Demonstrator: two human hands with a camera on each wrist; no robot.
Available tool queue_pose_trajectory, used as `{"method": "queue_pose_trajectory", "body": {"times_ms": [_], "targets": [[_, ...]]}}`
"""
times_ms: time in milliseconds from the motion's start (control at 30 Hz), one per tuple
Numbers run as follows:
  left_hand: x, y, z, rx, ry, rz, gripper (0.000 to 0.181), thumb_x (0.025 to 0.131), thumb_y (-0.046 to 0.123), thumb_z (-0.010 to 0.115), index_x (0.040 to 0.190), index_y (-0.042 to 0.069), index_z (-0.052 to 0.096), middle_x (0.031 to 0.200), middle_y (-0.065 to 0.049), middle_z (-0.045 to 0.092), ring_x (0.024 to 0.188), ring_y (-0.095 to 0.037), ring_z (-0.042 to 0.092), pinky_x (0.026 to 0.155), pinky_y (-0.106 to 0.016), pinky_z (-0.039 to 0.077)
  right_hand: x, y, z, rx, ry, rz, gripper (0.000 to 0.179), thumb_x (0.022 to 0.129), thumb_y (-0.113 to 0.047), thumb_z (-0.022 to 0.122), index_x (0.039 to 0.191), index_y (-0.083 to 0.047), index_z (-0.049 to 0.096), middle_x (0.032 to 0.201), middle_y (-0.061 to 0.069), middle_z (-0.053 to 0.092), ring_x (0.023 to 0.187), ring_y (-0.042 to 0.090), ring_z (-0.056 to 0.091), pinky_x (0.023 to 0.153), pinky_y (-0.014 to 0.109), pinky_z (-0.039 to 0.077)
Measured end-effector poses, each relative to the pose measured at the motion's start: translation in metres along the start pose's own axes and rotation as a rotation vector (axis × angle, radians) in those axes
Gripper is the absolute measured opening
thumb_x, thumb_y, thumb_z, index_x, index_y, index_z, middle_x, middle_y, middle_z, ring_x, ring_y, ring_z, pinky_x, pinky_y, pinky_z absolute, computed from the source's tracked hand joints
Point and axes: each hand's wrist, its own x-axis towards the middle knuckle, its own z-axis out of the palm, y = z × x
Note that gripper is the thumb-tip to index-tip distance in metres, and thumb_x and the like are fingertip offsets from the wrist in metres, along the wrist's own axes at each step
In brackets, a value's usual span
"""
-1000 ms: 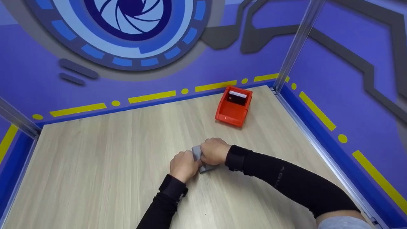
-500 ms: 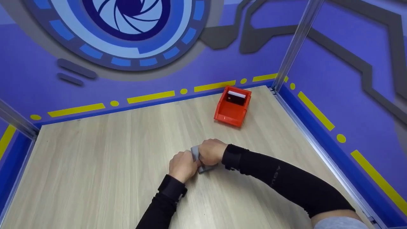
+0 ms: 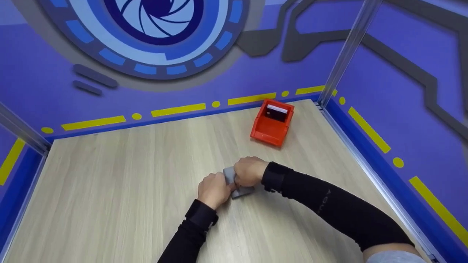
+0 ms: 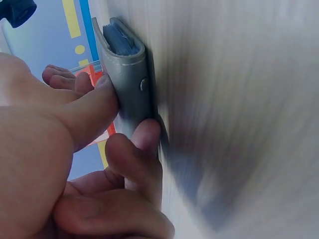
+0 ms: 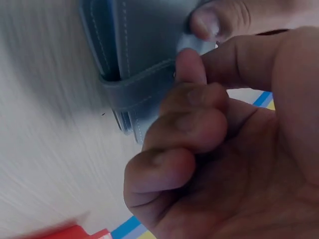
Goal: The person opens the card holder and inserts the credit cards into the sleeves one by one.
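A grey leather card holder (image 3: 229, 174) stands on the wooden table between both hands. In the left wrist view its rounded spine carries a small metal snap, and clear sleeves (image 4: 119, 42) show at one end. My left hand (image 3: 214, 190) grips the card holder at its near left side, thumb on one cover and fingertips low by the table. Opposite it, my right hand (image 3: 250, 171) has curled fingers and pinches the end of the closing strap (image 5: 132, 94), which runs across the card holder's open edges. The left thumb (image 5: 205, 24) lies close to the right fingertips.
Behind the hands, near the back wall, a red open-front bin (image 3: 271, 126) holds dark and white flat items at its rear. Purple patterned panels (image 3: 175, 87) enclose the table at the back and both sides. A metal rail (image 3: 351, 146) runs along the right edge.
The head view has shifted slightly. My right hand has moved a little away from me, baring more of the card holder's near end. The left hand keeps its grip.
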Motion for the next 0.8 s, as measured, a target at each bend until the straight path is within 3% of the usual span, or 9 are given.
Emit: {"method": "queue_pose_trajectory", "body": {"times_ms": [133, 467, 800], "targets": [[0.002, 0.000, -0.001, 0.001, -0.002, 0.007, 0.041, 0.094, 0.042, 0.088, 0.079, 0.011, 0.064, 0.076, -0.004, 0.063, 0.063, -0.021, 0.056, 0.057, -0.038, 0.043, -0.005, 0.004, -0.001, -0.004, 0.003, -0.002, 0.028, 0.102, -0.025, 0.070, 0.079, -0.015, 0.059, 0.080, 0.002, 0.055, 0.075, 0.022, 0.054, 0.071, 0.036, 0.045], [0.002, -0.001, -0.001, -0.001, 0.008, 0.015, 0.041, 0.091, 0.042, 0.090, 0.081, 0.010, 0.067, 0.075, -0.005, 0.065, 0.063, -0.020, 0.056, 0.056, -0.038, 0.042, 0.001, 0.012, 0.010, 0.011, 0.117, -0.001, 0.031, 0.098, -0.022, 0.071, 0.072, -0.015, 0.056, 0.080, 0.003, 0.056, 0.073, 0.022, 0.052, 0.068, 0.037, 0.044], [-0.001, -0.001, 0.000, 0.006, 0.016, 0.025, 0.040, 0.092, 0.041, 0.089, 0.085, 0.007, 0.070, 0.079, -0.008, 0.070, 0.065, -0.021, 0.060, 0.059, -0.041, 0.048, -0.002, 0.007, 0.011, -0.016, 0.117, -0.014, 0.030, 0.097, -0.020, 0.071, 0.071, -0.015, 0.057, 0.079, 0.002, 0.055, 0.073, 0.022, 0.051, 0.069, 0.037, 0.045]]}}
